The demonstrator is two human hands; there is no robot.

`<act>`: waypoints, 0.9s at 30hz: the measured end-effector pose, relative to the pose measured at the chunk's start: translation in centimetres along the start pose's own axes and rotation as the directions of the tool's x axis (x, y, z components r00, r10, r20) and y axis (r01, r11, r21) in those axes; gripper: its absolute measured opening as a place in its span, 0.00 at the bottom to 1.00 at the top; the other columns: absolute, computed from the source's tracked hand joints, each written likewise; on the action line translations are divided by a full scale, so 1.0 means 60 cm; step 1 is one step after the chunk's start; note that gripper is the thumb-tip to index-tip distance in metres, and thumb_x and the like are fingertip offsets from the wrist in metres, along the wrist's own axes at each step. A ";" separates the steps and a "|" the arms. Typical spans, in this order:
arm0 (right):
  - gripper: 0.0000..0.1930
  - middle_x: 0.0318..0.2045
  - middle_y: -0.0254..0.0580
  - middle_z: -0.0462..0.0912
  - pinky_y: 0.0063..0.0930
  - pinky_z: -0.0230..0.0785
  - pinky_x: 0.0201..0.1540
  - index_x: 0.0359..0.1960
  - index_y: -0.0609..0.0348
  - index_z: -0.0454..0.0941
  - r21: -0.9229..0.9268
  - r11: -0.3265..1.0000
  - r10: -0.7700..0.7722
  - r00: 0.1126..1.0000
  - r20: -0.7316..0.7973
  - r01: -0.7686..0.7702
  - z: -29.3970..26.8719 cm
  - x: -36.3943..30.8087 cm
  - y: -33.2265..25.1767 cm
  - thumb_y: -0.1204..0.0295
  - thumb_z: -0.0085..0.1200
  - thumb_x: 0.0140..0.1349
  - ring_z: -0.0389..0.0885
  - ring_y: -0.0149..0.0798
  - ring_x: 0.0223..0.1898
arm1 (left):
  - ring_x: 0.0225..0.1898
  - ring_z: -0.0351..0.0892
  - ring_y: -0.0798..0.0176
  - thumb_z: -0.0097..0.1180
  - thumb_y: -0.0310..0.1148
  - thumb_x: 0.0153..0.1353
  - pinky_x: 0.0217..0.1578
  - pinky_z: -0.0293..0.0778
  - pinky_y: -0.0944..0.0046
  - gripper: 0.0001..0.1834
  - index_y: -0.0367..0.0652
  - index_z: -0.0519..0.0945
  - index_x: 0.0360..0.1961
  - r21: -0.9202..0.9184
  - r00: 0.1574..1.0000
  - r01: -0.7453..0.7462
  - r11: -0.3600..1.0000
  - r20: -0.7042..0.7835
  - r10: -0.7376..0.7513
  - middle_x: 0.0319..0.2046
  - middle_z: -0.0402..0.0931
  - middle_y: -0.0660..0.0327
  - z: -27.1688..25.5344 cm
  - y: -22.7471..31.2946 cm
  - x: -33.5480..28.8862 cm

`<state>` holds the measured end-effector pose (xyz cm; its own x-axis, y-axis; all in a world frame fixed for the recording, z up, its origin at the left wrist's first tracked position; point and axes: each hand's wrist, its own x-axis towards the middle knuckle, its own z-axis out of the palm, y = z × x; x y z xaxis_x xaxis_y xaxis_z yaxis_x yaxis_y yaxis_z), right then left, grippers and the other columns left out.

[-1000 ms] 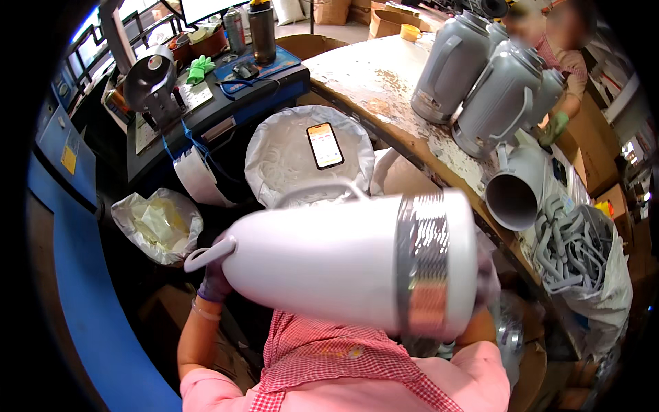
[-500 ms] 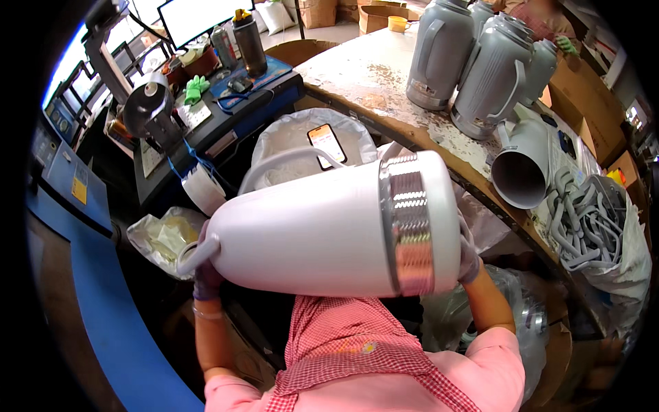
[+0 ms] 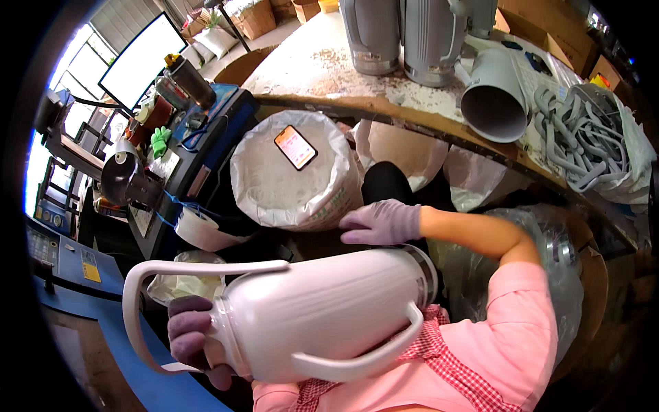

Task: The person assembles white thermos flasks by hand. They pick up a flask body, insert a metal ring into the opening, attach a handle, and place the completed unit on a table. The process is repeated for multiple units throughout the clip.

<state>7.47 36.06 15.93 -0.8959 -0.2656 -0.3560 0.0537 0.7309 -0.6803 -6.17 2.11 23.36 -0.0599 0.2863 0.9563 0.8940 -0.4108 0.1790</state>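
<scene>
A large pale grey thermos jug (image 3: 329, 295) lies on its side across my lap, its neck to the left. My left hand (image 3: 189, 334), in a purple-grey glove, has its fingers wrapped round the neck. A long carrying handle (image 3: 132, 302) loops around that hand, and a side handle (image 3: 364, 360) runs along the near side of the body. At the right end, the base has a shiny metal band (image 3: 424, 271). My right hand (image 3: 388, 221), gloved alike, is off the jug, just beyond its body, fingers stretched leftward beside a bag-lined tub (image 3: 240, 185).
A phone (image 3: 296, 147) lies on the tub's contents. On the worn table stand several grey jugs (image 3: 371, 41), with an open grey cylinder (image 3: 494, 96) and a bag of grey handles (image 3: 583, 137) to the right. A blue machine (image 3: 75, 254) is at left.
The jug has come down and turned, showing its side handle. My right hand has left the base end and moved over beside the tub. My left hand now grips the neck; the view has shifted.
</scene>
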 end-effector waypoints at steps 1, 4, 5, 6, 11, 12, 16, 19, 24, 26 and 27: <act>0.27 0.62 0.57 0.72 0.54 0.63 0.62 0.56 0.53 0.74 0.434 0.873 -0.173 0.973 -0.153 0.224 -0.025 -0.020 -0.010 0.46 0.50 0.68 0.73 0.57 0.60 | 0.36 0.75 0.49 0.51 0.67 0.62 0.36 0.74 0.57 0.35 0.42 0.72 0.49 0.020 0.999 -0.013 1.000 -0.028 0.014 0.38 0.71 0.57 0.003 -0.007 -0.004; 0.32 0.67 0.67 0.63 0.51 0.59 0.66 0.48 0.59 0.78 0.065 0.611 -0.692 0.572 -0.441 0.789 -0.014 -0.076 -0.065 0.49 0.73 0.50 0.65 0.61 0.66 | 0.43 0.72 0.48 0.54 0.62 0.62 0.42 0.72 0.56 0.34 0.41 0.70 0.53 0.054 0.997 -0.015 0.998 -0.070 0.019 0.44 0.69 0.55 0.026 -0.027 0.001; 0.31 0.68 0.68 0.60 0.52 0.58 0.67 0.42 0.61 0.80 -0.171 0.661 -0.716 0.546 -0.436 0.730 0.013 -0.077 -0.094 0.48 0.74 0.48 0.63 0.61 0.68 | 0.45 0.71 0.48 0.54 0.60 0.62 0.44 0.71 0.55 0.34 0.40 0.69 0.55 0.083 0.995 0.015 0.996 -0.104 -0.006 0.46 0.68 0.54 0.030 -0.034 -0.008; 0.28 0.68 0.65 0.63 0.52 0.58 0.67 0.36 0.64 0.80 -0.159 0.640 -0.677 0.454 -0.580 0.752 0.040 -0.059 -0.088 0.48 0.72 0.51 0.66 0.54 0.67 | 0.47 0.70 0.48 0.55 0.58 0.62 0.46 0.70 0.55 0.34 0.39 0.68 0.56 0.117 0.989 0.046 0.992 -0.145 -0.029 0.48 0.67 0.53 0.033 -0.043 -0.007; 0.27 0.51 0.53 0.76 0.38 0.66 0.57 0.29 0.63 0.77 0.399 0.506 -0.051 0.488 -0.871 0.765 0.038 -0.088 -0.044 0.46 0.59 0.64 0.75 0.43 0.52 | 0.58 0.65 0.48 0.59 0.50 0.62 0.56 0.67 0.53 0.36 0.36 0.65 0.63 0.143 0.812 0.485 0.863 -0.440 -0.384 0.59 0.63 0.49 0.047 -0.111 -0.039; 0.28 0.42 0.48 0.79 0.33 0.68 0.50 0.27 0.61 0.75 0.397 0.455 0.095 0.400 -0.912 0.797 0.039 -0.092 -0.039 0.44 0.55 0.66 0.77 0.38 0.44 | 0.60 0.64 0.48 0.60 0.48 0.62 0.58 0.66 0.53 0.37 0.36 0.64 0.64 0.115 0.736 0.611 0.783 -0.444 -0.510 0.61 0.62 0.49 0.051 -0.118 -0.051; 0.29 0.23 0.26 0.67 0.27 0.59 0.34 0.23 0.48 0.66 0.429 0.429 0.510 0.179 -0.841 0.795 -0.071 -0.081 -0.019 0.38 0.43 0.70 0.64 0.23 0.24 | 0.70 0.56 0.42 0.66 0.45 0.58 0.67 0.58 0.48 0.46 0.33 0.59 0.70 0.173 0.706 0.623 0.763 0.295 -0.644 0.69 0.56 0.41 0.162 -0.053 -0.047; 0.28 0.17 0.23 0.61 0.17 0.51 0.27 0.20 0.54 0.69 0.216 0.702 0.370 -0.087 -0.925 0.679 -0.141 -0.080 0.027 0.48 0.43 0.75 0.57 0.20 0.21 | 0.74 0.49 0.31 0.75 0.49 0.47 0.71 0.52 0.44 0.58 0.29 0.57 0.71 0.261 0.659 0.241 0.935 0.663 -0.355 0.71 0.48 0.29 0.184 -0.064 -0.038; 0.21 0.54 0.45 0.74 0.30 0.64 0.57 0.59 0.66 0.72 -0.262 0.965 -0.232 -0.388 -0.892 0.026 -0.225 0.041 0.114 0.62 0.49 0.74 0.73 0.35 0.52 | 0.70 0.61 0.41 0.70 0.38 0.53 0.68 0.59 0.49 0.47 0.32 0.61 0.70 0.231 0.686 0.644 0.730 0.247 -0.684 0.69 0.60 0.40 0.129 -0.070 -0.079; 0.24 0.62 0.51 0.69 0.34 0.59 0.65 0.60 0.69 0.71 -0.283 0.959 -0.262 -0.400 -0.878 -0.008 -0.254 0.066 0.118 0.61 0.53 0.71 0.67 0.39 0.62 | 0.68 0.66 0.50 0.66 0.34 0.56 0.66 0.63 0.54 0.43 0.35 0.61 0.71 0.139 0.608 0.775 0.616 0.104 -0.787 0.69 0.63 0.47 0.112 -0.058 -0.094; 0.26 0.67 0.53 0.66 0.36 0.56 0.68 0.60 0.70 0.71 -0.292 0.956 -0.276 -0.401 -0.873 -0.024 -0.267 0.080 0.118 0.60 0.55 0.70 0.64 0.42 0.67 | 0.65 0.69 0.53 0.65 0.33 0.57 0.64 0.65 0.56 0.42 0.36 0.61 0.71 0.128 0.552 0.821 0.557 0.076 -0.831 0.68 0.64 0.50 0.103 -0.055 -0.108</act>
<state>-3.52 50.05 19.67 -0.0403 0.4536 0.8903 -0.0557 0.8886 -0.4553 -6.00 6.97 15.14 -0.7422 0.5645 0.3612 0.5054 0.1174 0.8549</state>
